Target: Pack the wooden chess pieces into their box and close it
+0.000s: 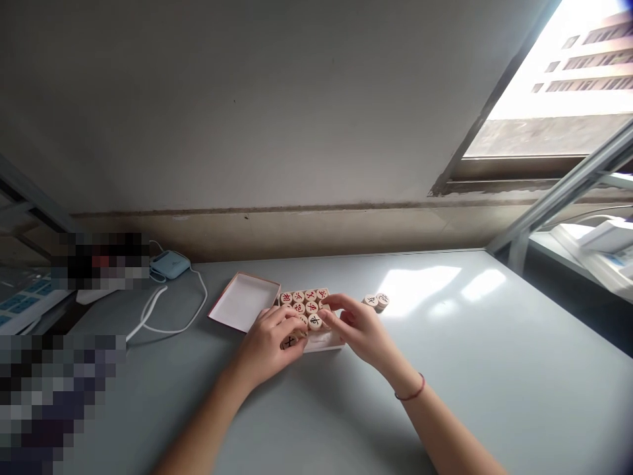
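Note:
A shallow white box (324,341) on the desk holds rows of round wooden xiangqi pieces (311,307), with red characters at the back and black ones nearer me. My left hand (271,340) curls over the box's near left part. Its fingers and thumb close on a xiangqi piece (288,342) with a black mark, tilted on edge. From the right, my right hand (361,328) reaches over the box, thumb and forefinger pinched on a piece at the row's right end, which they partly hide. The box lid (247,300) lies inside-up to the left, partly behind my left hand.
Right of the box, several loose pieces (376,301) sit together on the grey desk (445,369). A light blue device (170,264) with a white cable (200,307) lies at the back left. A wall runs behind the desk, and metal frame bars stand at both sides.

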A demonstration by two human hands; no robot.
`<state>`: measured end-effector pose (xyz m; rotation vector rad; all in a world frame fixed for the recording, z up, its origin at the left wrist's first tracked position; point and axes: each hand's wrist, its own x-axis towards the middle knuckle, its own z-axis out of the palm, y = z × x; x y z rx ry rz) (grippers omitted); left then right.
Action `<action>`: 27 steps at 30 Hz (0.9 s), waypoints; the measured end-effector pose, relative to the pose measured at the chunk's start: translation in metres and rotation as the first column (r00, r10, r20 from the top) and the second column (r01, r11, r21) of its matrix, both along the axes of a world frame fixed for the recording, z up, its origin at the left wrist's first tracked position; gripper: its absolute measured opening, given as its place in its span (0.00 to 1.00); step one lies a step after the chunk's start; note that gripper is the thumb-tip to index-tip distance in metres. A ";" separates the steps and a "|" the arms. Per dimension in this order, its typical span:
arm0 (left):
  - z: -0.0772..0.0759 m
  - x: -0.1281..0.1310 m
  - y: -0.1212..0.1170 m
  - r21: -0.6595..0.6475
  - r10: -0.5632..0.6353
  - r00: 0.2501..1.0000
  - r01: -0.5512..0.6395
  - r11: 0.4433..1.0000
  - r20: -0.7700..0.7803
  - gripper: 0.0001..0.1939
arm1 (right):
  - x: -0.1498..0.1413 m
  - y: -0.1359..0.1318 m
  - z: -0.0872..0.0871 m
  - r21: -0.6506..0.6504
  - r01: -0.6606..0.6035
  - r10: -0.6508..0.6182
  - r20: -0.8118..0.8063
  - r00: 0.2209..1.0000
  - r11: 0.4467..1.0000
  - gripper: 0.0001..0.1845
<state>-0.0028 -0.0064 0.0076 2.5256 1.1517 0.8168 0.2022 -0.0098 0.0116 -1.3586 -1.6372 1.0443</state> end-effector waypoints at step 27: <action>-0.002 -0.012 0.002 -0.094 -0.007 0.988 -0.007 0.996 -0.156 0.09 | -0.018 -0.017 -0.002 0.139 -0.234 0.140 0.487 0.862 0.962 0.04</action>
